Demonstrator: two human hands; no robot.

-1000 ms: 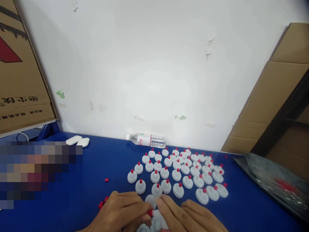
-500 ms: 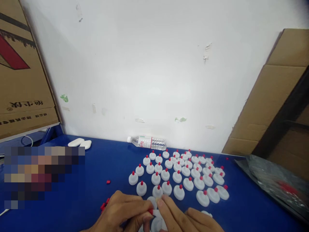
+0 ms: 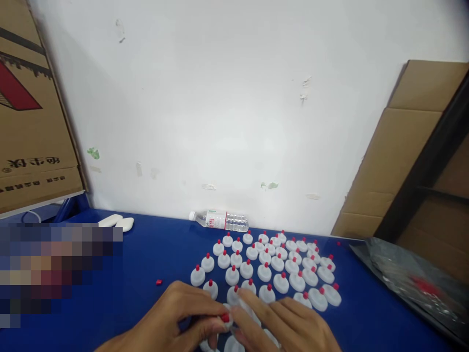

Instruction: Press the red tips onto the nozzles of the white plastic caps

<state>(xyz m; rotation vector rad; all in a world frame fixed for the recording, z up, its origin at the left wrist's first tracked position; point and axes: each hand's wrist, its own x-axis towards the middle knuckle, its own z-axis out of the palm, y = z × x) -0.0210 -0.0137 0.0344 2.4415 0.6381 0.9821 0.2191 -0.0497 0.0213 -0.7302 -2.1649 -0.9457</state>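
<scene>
My left hand [image 3: 190,315] pinches a small red cap [image 3: 225,318] between thumb and fingertips. Close against it, the fingers of my right hand [image 3: 282,320] are closed around a white, translucent lid [image 3: 246,309], partly hidden and blurred by motion. Whether the cap touches this lid's spout cannot be made out. Beyond both hands stand several round white lids [image 3: 264,272] with red caps on their spouts. More white lids [image 3: 233,344] lie under and between my hands, partly covered by them.
A clear water bottle [image 3: 220,220] lies on the blue table [image 3: 146,254] by the wall. Left of it are two white oval objects [image 3: 125,224]. One loose red cap [image 3: 159,282] lies left. Cardboard [image 3: 388,156] and a plastic bag [image 3: 410,278] holding red pieces are at right.
My view has shifted slightly, moving the scene left and down. My left hand now covers the small red pile that showed beside it. The hands stay together, right fingers shifting around the white lid.
</scene>
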